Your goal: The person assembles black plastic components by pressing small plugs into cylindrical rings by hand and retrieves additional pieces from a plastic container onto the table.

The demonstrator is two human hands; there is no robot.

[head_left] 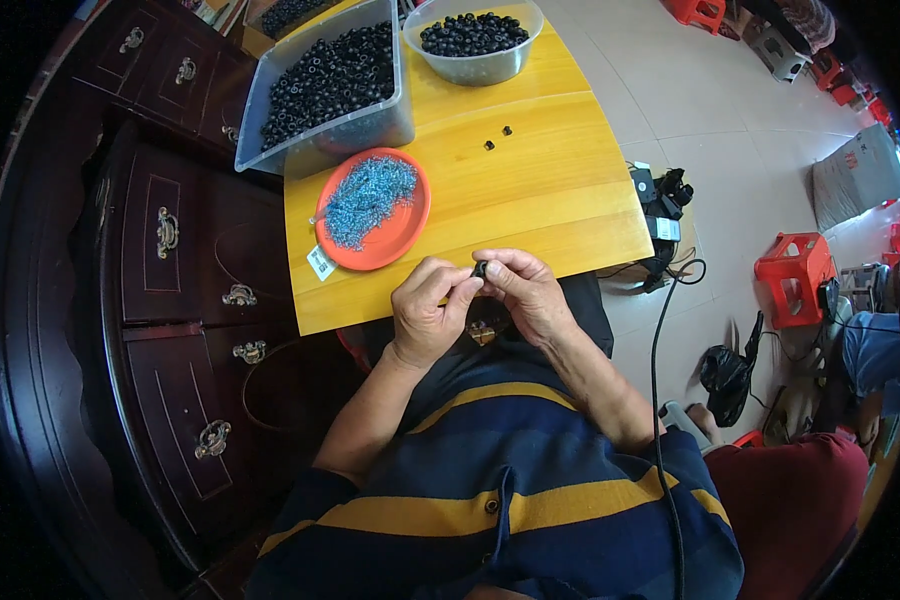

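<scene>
The workpiece is a small black part (481, 269), dark and rounded; its finer shape is too small to tell. It sits at the near edge of the wooden table (530, 190), just above the person's lap.

Both hands meet on the part. The left hand (428, 312) closes its thumb and forefinger on the part from the left side. The right hand (526, 296) pinches it from the right, with the remaining fingers curled inward. The part lies between the fingertips of the two hands and is largely covered by them. Both forearms enter from below, over a navy shirt with yellow stripes (500, 500).

On the table, just beyond the left hand, stands an orange plate (405, 232) carrying a heap of thin blue wire pieces (368, 198). A small white tag (320, 263) lies at the plate's near left rim. Two loose black parts (497, 138) lie on the bare wood near the table's middle, well apart from the hands. At the far left, a clear rectangular bin (380, 128) holds many black parts. Beside it, at the far edge, a clear round bowl (475, 68) holds more of the same.

The table surface is yellow-toned varnished wood. A dark wooden cabinet (180, 300) with brass handles stands to the left. The floor to the right is pale tile, with a black cable (656, 380), a red plastic stool (795, 275) and a black bag (727, 378).
</scene>
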